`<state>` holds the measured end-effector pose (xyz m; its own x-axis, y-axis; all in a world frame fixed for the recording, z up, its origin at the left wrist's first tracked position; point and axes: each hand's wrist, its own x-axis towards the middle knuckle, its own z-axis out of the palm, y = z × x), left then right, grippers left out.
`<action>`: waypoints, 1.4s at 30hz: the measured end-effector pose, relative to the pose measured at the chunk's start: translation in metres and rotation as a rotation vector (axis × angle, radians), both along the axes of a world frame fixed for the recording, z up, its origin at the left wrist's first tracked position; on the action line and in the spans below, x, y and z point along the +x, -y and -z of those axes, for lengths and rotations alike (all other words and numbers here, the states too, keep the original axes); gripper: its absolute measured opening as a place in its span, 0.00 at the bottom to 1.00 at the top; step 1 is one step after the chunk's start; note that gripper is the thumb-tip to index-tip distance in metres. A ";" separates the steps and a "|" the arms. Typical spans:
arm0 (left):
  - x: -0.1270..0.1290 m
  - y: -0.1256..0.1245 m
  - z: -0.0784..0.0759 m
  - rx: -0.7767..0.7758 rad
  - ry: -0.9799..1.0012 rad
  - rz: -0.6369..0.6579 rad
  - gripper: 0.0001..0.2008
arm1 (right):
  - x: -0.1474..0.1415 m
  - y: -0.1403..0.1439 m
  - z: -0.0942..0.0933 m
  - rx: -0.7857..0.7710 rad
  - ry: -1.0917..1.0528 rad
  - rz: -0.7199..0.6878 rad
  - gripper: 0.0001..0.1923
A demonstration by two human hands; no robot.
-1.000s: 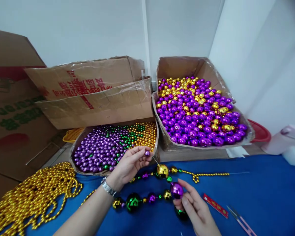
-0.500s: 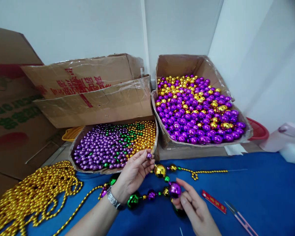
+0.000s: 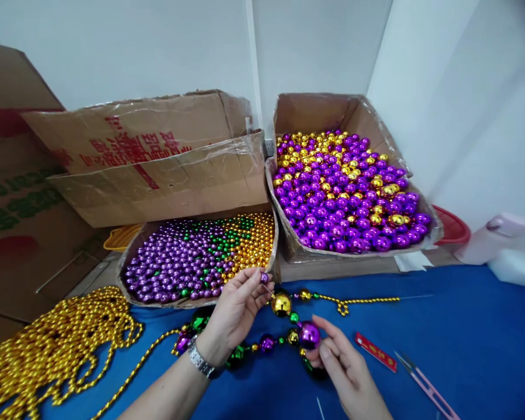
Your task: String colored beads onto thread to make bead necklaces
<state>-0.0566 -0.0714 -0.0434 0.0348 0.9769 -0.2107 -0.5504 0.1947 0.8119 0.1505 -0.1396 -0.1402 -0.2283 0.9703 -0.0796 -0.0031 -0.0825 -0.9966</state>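
Note:
Fingers pinched, my left hand (image 3: 236, 309) holds a small purple bead (image 3: 264, 278) by the front rim of the box of small beads. A thin needle or thread end runs from this bead toward a large gold bead (image 3: 281, 304). My right hand (image 3: 347, 367) grips a large purple bead (image 3: 308, 335) between thumb and fingers. Both large beads belong to a bead string with a green bead (image 3: 294, 317) between them. More of the string, with a smaller purple bead (image 3: 266, 343), lies on the blue cloth (image 3: 280, 396) between my hands.
Small purple, green and gold beads fill one carton (image 3: 122, 280); larger purple and gold ones fill another carton (image 3: 289, 248). Gold bead strands (image 3: 65, 350) lie heaped at left. At right are a red packet (image 3: 376, 352) and pink-handled thread snips (image 3: 429, 388); a needle (image 3: 320, 408) lies in front.
The whole view has shifted slightly, so the boxes and cloth sit a little further left. Both hands keep their holds, with almost no movement.

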 end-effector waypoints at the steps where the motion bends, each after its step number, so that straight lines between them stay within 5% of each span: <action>1: 0.000 0.000 0.000 -0.006 0.008 0.007 0.09 | 0.001 0.000 0.000 -0.008 -0.005 -0.004 0.28; 12: 0.004 0.002 0.003 0.046 -0.071 0.012 0.06 | 0.003 0.002 -0.002 0.008 0.025 0.040 0.26; 22: 0.043 0.006 0.011 0.405 -0.680 0.250 0.07 | 0.036 -0.012 0.033 0.184 0.470 0.060 0.23; 27: 0.064 0.000 -0.011 0.622 -0.819 0.264 0.07 | 0.061 -0.020 -0.005 0.362 0.613 0.135 0.21; 31: 0.074 -0.008 -0.043 0.697 -0.801 0.228 0.07 | 0.052 -0.027 -0.044 0.467 0.575 0.106 0.17; 34: 0.075 -0.012 -0.058 0.702 -0.706 0.169 0.06 | 0.043 -0.032 -0.056 0.548 0.590 0.081 0.13; 42: 0.069 -0.015 -0.042 0.559 -0.521 0.030 0.07 | 0.056 -0.042 -0.056 0.526 0.606 0.069 0.12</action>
